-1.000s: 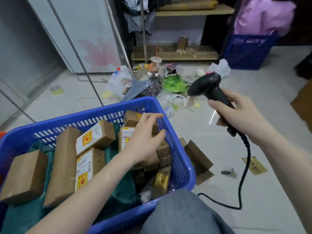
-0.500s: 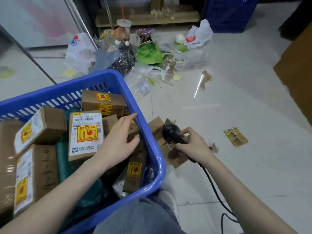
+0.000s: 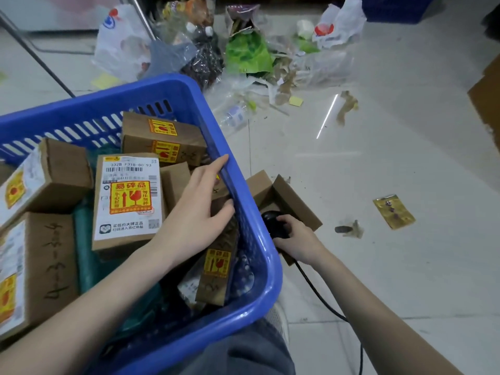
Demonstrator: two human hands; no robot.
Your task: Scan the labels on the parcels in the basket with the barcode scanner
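A blue plastic basket [image 3: 266,247] at the left holds several brown cardboard parcels with yellow fragile stickers. One parcel [image 3: 127,198] lies face up and shows a white barcode label. My left hand [image 3: 197,209] rests inside the basket on small brown boxes by the right wall, fingers spread, thumb against a box. My right hand [image 3: 297,239] is low outside the basket, closed around the black barcode scanner [image 3: 273,223], which lies against cardboard boxes [image 3: 286,196] on the floor. The scanner's black cable [image 3: 322,299] trails toward me.
Rubbish and plastic bags [image 3: 243,50] are heaped on the tiled floor beyond the basket. A gold foil wrapper [image 3: 393,211] and a small scrap [image 3: 347,229] lie at the right. Brown cardboard [image 3: 487,98] is at the right edge. My knee [image 3: 243,353] is below the basket.
My right hand has dropped with the scanner from chest height to the floor beside the basket. The view has tilted down. My left hand has shifted to the boxes by the basket's right wall.
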